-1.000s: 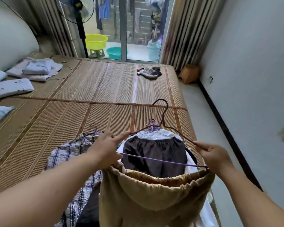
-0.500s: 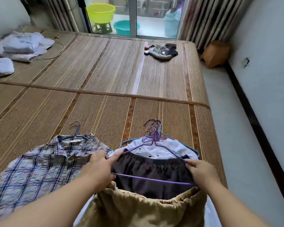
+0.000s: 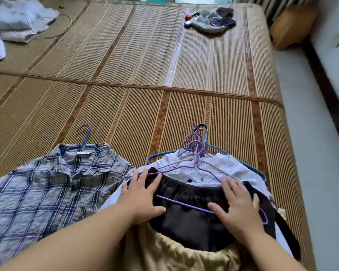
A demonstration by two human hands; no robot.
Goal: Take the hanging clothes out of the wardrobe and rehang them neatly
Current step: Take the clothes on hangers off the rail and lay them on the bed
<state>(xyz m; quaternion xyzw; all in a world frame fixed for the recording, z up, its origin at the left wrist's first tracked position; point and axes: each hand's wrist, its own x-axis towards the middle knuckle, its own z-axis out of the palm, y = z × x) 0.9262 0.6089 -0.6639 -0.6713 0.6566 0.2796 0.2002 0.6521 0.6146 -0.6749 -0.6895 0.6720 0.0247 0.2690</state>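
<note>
Both the left hand (image 3: 143, 194) and right hand (image 3: 241, 206) lie flat, fingers spread, on a dark elastic-waisted garment (image 3: 188, 222) topping the clothes stack (image 3: 223, 167) at the near right of the bamboo mat (image 3: 125, 114). Soft, light and limp, it would likely slip off its thin purple wire hanger (image 3: 184, 204); it is better gripped at the hanger's shoulders.

Mat-covered bed (image 3: 164, 55): plaid shirt (image 3: 47, 188) and pile of hangered clothes (image 3: 219, 167) along the near edge, grey bundle (image 3: 211, 22) far right, white bedding (image 3: 18, 20) in the far-left corner.
</note>
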